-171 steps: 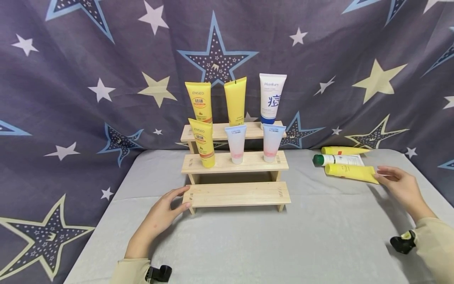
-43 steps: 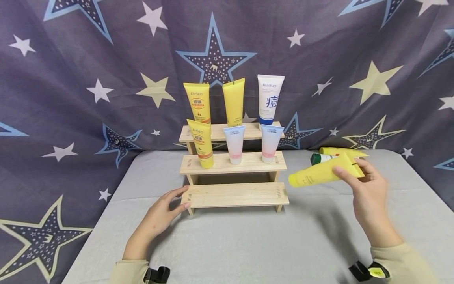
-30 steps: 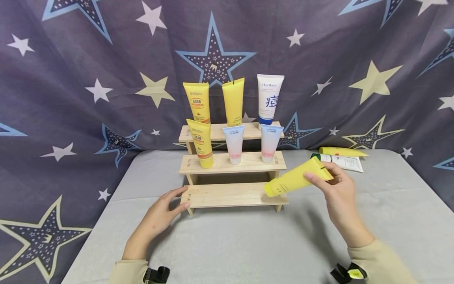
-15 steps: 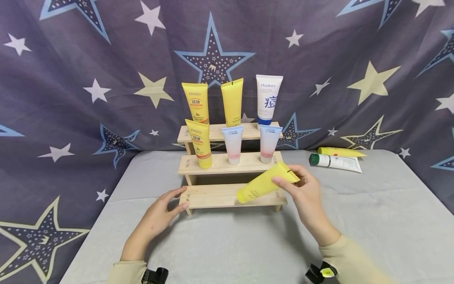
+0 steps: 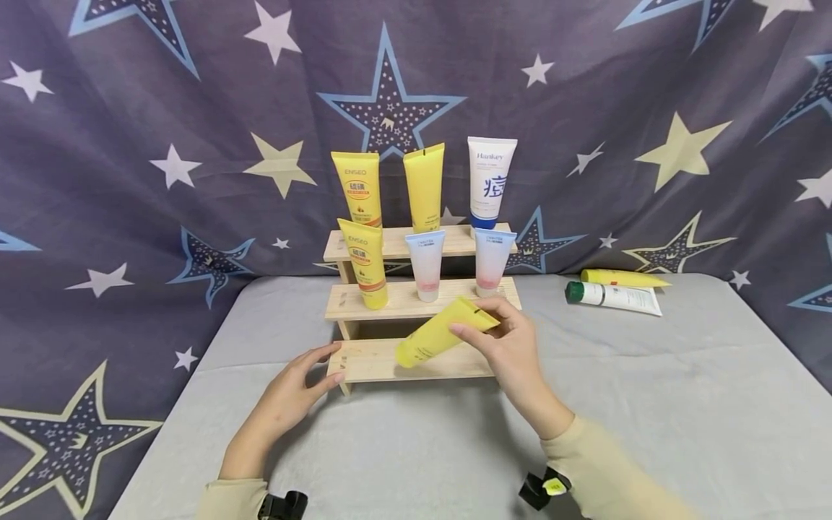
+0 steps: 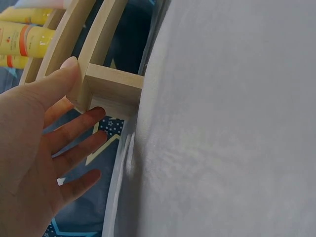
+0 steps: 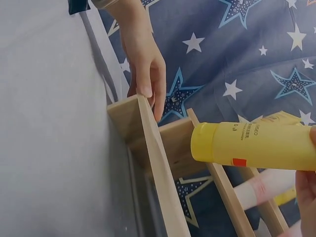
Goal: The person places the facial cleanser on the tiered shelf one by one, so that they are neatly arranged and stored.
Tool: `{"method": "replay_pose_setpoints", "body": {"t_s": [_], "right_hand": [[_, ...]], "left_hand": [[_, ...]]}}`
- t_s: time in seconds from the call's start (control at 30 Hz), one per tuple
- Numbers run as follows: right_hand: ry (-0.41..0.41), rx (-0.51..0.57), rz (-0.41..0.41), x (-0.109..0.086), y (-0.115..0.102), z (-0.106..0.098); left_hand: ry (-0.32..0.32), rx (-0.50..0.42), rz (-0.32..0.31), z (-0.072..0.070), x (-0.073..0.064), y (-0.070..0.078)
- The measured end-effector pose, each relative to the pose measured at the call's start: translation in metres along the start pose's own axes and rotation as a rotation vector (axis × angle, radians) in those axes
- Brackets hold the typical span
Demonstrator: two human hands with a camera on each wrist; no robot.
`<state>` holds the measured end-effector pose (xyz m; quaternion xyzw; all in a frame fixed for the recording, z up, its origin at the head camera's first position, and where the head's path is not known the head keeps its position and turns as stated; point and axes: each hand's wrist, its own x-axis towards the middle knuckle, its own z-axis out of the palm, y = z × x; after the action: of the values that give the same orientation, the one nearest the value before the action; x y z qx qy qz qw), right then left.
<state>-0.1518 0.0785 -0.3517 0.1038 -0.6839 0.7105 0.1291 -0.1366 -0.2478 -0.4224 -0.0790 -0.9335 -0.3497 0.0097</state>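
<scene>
My right hand (image 5: 513,361) pinches a yellow squeeze tube (image 5: 437,335) by its flat crimped end, thumb in front. The tube slants with its cap end down and to the left, over the lowest step of a three-step wooden display stand (image 5: 367,360). In the right wrist view the held tube (image 7: 266,145) lies across the picture, cap toward the steps. At the left end of that lowest step, my left hand (image 5: 289,393) grips the board between thumb and index finger. In the left wrist view the left hand's (image 6: 34,143) other fingers are spread beside the stand.
A yellow tube (image 5: 369,263) and two pink-and-white tubes (image 5: 426,263) stand on the middle step. On the top step are two yellow tubes (image 5: 424,188) and a white tube (image 5: 492,180). A green-capped tube (image 5: 624,297) and another yellow tube (image 5: 617,277) lie at the right.
The right hand has picked the front yellow tube up from the table at the right and carried it left over the lowest step. The left hand has stayed at the stand.
</scene>
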Motion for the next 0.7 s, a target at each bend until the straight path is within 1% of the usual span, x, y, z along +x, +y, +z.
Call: {"method": "replay_pose_setpoints", "body": {"t_s": [0.07, 0.2, 0.33, 0.53, 0.7], "right_hand": [[-0.007, -0.002, -0.018, 0.001, 0.000, 0.006], [-0.020, 0.030, -0.040, 0.004, 0.001, 0.018], [-0.041, 0.056, -0.066, 0.007, 0.002, 0.028], [-0.083, 0.019, -0.147, 0.008, 0.005, 0.039], [-0.122, -0.007, -0.190, 0.010, 0.006, 0.047]], "left_hand": [[-0.002, 0.000, -0.006, 0.000, 0.000, 0.000], [-0.005, 0.001, -0.012, -0.001, 0.000, 0.000], [-0.002, 0.002, -0.007, -0.001, 0.000, 0.000], [-0.004, -0.001, -0.010, 0.000, 0.000, -0.001], [-0.005, 0.000, -0.012, -0.001, 0.000, 0.000]]}}
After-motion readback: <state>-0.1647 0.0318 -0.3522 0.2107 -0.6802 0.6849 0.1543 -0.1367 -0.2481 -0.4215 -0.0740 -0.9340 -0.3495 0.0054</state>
